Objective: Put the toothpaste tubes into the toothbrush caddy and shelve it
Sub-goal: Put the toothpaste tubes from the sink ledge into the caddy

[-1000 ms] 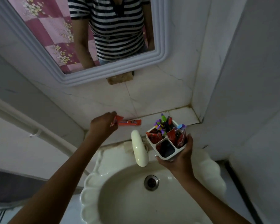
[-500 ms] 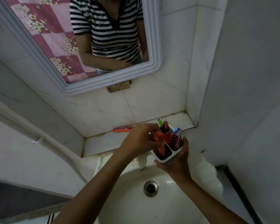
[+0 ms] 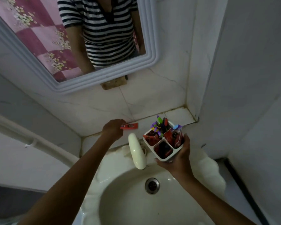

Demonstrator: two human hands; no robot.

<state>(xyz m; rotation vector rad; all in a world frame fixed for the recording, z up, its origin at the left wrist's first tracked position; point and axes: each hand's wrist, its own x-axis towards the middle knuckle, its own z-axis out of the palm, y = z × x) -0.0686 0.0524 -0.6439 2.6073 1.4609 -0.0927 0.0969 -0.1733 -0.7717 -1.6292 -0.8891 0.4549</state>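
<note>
My right hand [image 3: 178, 157] grips a white toothbrush caddy [image 3: 166, 157] from below, holding it above the basin's right side. Its compartments hold red toothpaste tubes [image 3: 152, 138] and several colourful toothbrushes [image 3: 159, 125]. A red toothpaste tube [image 3: 131, 126] lies on the tiled ledge [image 3: 178, 115] behind the tap. My left hand [image 3: 113, 129] is at the tube's left end, fingers curled on it; the tube still rests on the ledge.
A cream tap [image 3: 136, 153] stands between my hands over the cream basin [image 3: 130, 200] with its drain [image 3: 152, 185]. A white-framed mirror [image 3: 104, 75] hangs above the ledge. A wall corner closes the ledge on the right. A pipe [image 3: 31, 140] runs along the left wall.
My left hand has left the caddy, where it put a red tube in, and gone back left to the ledge onto the remaining tube. The caddy has stayed in my right hand.
</note>
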